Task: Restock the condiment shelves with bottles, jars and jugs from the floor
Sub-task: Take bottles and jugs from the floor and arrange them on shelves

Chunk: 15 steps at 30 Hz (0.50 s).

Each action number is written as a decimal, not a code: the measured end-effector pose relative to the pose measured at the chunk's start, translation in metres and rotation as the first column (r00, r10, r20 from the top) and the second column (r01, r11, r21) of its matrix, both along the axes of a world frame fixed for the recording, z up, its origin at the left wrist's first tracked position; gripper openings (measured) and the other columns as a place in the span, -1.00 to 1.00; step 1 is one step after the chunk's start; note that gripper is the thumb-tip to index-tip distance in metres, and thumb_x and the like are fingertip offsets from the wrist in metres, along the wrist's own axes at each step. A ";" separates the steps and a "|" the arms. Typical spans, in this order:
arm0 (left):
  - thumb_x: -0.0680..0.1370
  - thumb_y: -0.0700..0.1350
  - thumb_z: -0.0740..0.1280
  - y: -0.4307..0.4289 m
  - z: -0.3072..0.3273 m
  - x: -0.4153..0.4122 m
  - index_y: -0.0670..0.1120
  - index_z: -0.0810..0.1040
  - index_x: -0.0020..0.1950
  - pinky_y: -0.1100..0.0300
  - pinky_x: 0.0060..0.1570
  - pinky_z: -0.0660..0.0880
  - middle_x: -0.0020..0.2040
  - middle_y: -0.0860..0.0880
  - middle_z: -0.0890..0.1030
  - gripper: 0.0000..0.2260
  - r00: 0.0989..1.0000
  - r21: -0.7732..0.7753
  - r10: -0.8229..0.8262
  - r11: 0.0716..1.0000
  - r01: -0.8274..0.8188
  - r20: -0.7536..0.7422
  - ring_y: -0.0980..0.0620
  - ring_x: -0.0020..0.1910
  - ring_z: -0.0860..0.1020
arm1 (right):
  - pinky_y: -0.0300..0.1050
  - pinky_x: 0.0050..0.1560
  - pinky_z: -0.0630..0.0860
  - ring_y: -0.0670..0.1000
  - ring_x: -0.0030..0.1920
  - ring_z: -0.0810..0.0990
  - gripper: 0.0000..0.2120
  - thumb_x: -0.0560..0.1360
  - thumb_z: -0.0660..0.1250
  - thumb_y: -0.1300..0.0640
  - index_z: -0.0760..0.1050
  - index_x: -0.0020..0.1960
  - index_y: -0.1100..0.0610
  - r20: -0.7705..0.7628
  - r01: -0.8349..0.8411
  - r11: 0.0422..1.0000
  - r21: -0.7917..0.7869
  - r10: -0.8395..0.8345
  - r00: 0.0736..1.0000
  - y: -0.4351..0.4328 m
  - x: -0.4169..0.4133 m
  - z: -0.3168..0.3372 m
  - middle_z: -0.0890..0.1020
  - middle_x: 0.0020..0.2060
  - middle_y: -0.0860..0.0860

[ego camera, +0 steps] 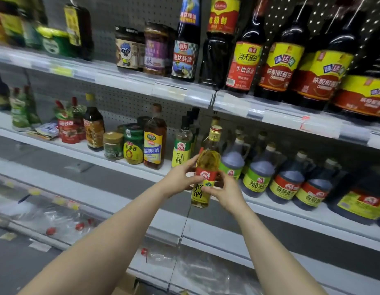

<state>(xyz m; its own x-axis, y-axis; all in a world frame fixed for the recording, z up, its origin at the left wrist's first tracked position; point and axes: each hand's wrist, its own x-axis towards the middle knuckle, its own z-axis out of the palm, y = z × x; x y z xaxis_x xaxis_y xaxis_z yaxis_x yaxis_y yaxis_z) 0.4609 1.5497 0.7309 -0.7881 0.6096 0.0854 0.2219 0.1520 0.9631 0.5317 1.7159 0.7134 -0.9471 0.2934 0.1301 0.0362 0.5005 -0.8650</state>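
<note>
Condiment shelves (270,207) behind, left hand (180,177) and right hand (225,192) tight around yellow bottle (208,160).

Gloss against matt
The held bottle (207,165) is clear and shiny, its label smooth; the shelf (82,151) looks matt white, the back panel (120,102) perforated.

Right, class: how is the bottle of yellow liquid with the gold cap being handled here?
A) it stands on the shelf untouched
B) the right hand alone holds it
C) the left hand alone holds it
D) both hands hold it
D: the left hand and the right hand both grip the yellow bottle around its label.
</note>
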 end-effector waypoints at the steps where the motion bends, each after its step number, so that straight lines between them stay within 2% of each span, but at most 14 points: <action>1: 0.56 -0.19 0.40 0.000 0.004 -0.013 0.12 0.22 0.57 0.00 0.20 0.57 0.30 -0.02 0.56 -0.36 1.000 -0.005 -0.025 1.000 0.025 0.005 0.02 0.30 0.52 | 0.01 0.19 0.57 0.03 0.14 0.63 -0.43 0.37 0.60 0.17 0.48 0.32 0.13 -0.006 0.030 0.999 0.019 -0.030 1.000 -0.003 -0.011 0.004 0.66 0.13 0.04; 4: 0.59 -0.26 0.33 0.005 0.011 -0.035 0.10 0.15 0.58 -0.09 0.24 0.53 0.28 -0.04 0.57 -0.35 0.999 -0.025 -0.052 0.998 0.052 -0.010 -0.06 0.27 0.55 | 0.09 0.20 0.57 0.06 0.12 0.64 -0.47 0.37 0.60 0.19 0.51 0.29 0.16 -0.012 0.078 0.995 0.066 -0.078 0.997 -0.007 -0.031 0.013 0.67 0.11 0.07; 5: 0.59 -0.28 0.32 0.008 0.013 -0.042 0.09 0.14 0.59 -0.09 0.24 0.53 0.27 -0.05 0.58 -0.34 0.998 -0.024 -0.056 0.998 0.056 -0.016 -0.08 0.25 0.56 | 0.06 0.19 0.57 0.07 0.12 0.64 -0.48 0.37 0.59 0.21 0.52 0.28 0.17 -0.009 0.095 0.992 0.078 -0.095 0.995 -0.007 -0.038 0.014 0.68 0.10 0.07; 6: 0.59 -0.29 0.32 0.011 0.014 -0.051 0.07 0.12 0.59 -0.06 0.24 0.52 0.27 -0.07 0.58 -0.34 0.998 -0.022 -0.062 0.998 0.061 -0.027 -0.08 0.24 0.56 | -0.05 0.16 0.58 0.06 0.10 0.65 -0.49 0.37 0.59 0.21 0.53 0.27 0.18 -0.008 0.113 0.989 0.090 -0.113 0.994 -0.006 -0.047 0.016 0.68 0.08 0.05; 7: 0.59 -0.30 0.32 0.012 0.013 -0.056 0.05 0.11 0.60 -0.02 0.25 0.52 0.28 -0.10 0.57 -0.33 0.997 -0.028 -0.061 0.998 0.059 -0.045 -0.06 0.23 0.57 | -0.25 0.07 0.57 0.02 0.05 0.65 -0.51 0.37 0.59 0.22 0.53 0.25 0.17 -0.002 0.125 0.986 0.108 -0.126 0.992 -0.005 -0.051 0.017 0.68 0.04 0.01; 8: 0.58 -0.30 0.32 0.015 0.012 -0.059 0.04 0.10 0.60 0.03 0.26 0.51 0.30 -0.11 0.57 -0.33 0.996 -0.033 -0.060 0.998 0.058 -0.063 -0.03 0.23 0.56 | -0.44 -0.08 0.49 -0.05 -0.02 0.64 -0.53 0.37 0.59 0.22 0.53 0.23 0.15 0.001 0.134 0.982 0.131 -0.135 0.991 -0.004 -0.054 0.017 0.66 0.00 -0.03; 9: 0.58 -0.30 0.33 0.016 0.010 -0.063 0.03 0.10 0.60 0.08 0.27 0.50 0.30 -0.11 0.56 -0.32 0.996 -0.036 -0.059 0.998 0.057 -0.068 0.00 0.23 0.55 | -0.53 -0.19 0.42 -0.12 -0.09 0.61 -0.54 0.38 0.59 0.22 0.54 0.23 0.14 0.007 0.139 0.978 0.153 -0.141 0.990 -0.003 -0.058 0.017 0.64 -0.04 -0.06; 10: 0.58 -0.29 0.33 0.018 0.008 -0.066 0.04 0.10 0.60 0.11 0.27 0.49 0.30 -0.09 0.55 -0.32 0.996 -0.036 -0.061 0.998 0.059 -0.060 0.01 0.24 0.54 | -0.53 -0.23 0.39 -0.15 -0.12 0.59 -0.54 0.38 0.59 0.21 0.54 0.23 0.14 0.016 0.143 0.975 0.171 -0.148 0.989 -0.002 -0.060 0.015 0.64 -0.04 -0.06; 12: 0.58 -0.31 0.32 0.020 0.000 -0.070 0.05 0.11 0.60 0.14 0.26 0.49 0.29 -0.07 0.56 -0.32 0.997 -0.027 -0.057 0.998 0.056 -0.045 0.03 0.24 0.54 | -0.43 -0.18 0.41 -0.10 -0.07 0.60 -0.52 0.37 0.59 0.19 0.54 0.25 0.14 0.033 0.144 0.970 0.195 -0.153 0.988 -0.001 -0.063 0.013 0.67 0.00 -0.02; 15: 0.58 -0.29 0.33 0.025 -0.010 -0.076 0.07 0.12 0.59 0.03 0.30 0.49 0.29 -0.08 0.57 -0.32 0.998 -0.034 -0.040 0.999 0.038 -0.053 0.00 0.27 0.54 | -0.31 -0.11 0.44 -0.06 -0.03 0.61 -0.52 0.37 0.59 0.17 0.54 0.25 0.14 0.045 0.155 0.962 0.225 -0.169 0.985 0.001 -0.068 0.006 0.68 0.02 0.01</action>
